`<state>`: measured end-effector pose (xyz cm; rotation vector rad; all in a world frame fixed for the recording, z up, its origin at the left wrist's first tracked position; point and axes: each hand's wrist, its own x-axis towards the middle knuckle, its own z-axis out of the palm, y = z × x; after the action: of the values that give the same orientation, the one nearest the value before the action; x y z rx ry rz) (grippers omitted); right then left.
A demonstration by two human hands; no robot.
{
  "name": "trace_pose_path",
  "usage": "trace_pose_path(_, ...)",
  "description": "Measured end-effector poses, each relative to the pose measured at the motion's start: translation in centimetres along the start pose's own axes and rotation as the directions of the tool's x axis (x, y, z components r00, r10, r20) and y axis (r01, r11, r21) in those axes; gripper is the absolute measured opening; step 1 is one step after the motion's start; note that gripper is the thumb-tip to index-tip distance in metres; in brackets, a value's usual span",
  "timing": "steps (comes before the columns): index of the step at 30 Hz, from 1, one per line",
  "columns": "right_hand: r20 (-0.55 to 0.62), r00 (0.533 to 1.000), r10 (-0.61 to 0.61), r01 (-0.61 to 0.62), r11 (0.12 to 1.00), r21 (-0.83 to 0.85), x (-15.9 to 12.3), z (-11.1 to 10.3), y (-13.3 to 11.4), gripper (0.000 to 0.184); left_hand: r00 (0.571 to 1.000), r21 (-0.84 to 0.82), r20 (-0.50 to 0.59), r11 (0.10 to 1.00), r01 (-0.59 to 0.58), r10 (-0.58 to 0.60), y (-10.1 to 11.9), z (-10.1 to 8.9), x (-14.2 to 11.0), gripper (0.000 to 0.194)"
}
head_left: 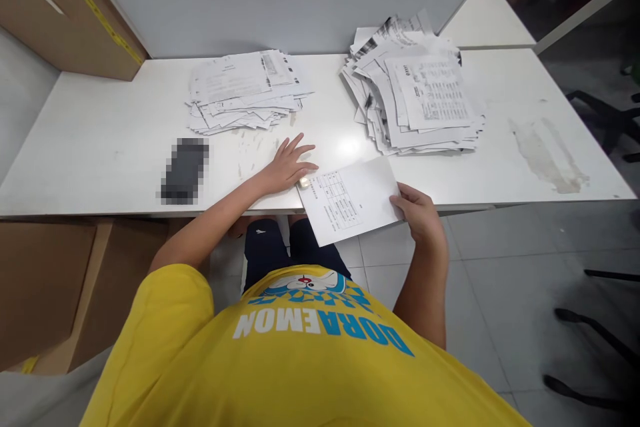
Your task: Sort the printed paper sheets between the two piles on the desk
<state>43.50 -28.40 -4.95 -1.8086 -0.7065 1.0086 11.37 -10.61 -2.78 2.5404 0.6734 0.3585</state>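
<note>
A white sheet of paper (373, 190) printed with a table sticks out over the front edge of the desk. My right hand (417, 210) pinches its right side between thumb and fingers. With fingers spread, my left hand (287, 169) rests on the desk at the paper's left corner. A small pale object (304, 182) lies beside its thumb, too small to make out. Beyond the left hand sits a stack of printed papers (235, 90). A taller, messier stack of papers (425, 90) stands behind the sheet to the right.
A blurred dark rectangular object (184, 170) lies on the white desk (90, 140) at the left. One cardboard box (75, 20) stands at the back left, and another cardboard box (45, 280) is below the desk. A grey partition (290, 0) rises behind the desk.
</note>
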Motion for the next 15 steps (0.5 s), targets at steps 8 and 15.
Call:
trace_pose_path(8,-0.013,0.996,-0.092,0.092,0.996,0.01,-0.6,0.5,-0.1,0.052,0.999,-0.01,-0.029,0.999,0.033,-0.033,0.4,0.3,-0.6,0.058)
trace_pose_path(15,-0.455,0.828,-0.327,0.408,0.908,0.09,2.6,-1.4,-1.8,0.048,0.997,-0.077,-0.048,0.995,0.06,-0.064,0.7,-0.4,-1.3,0.058)
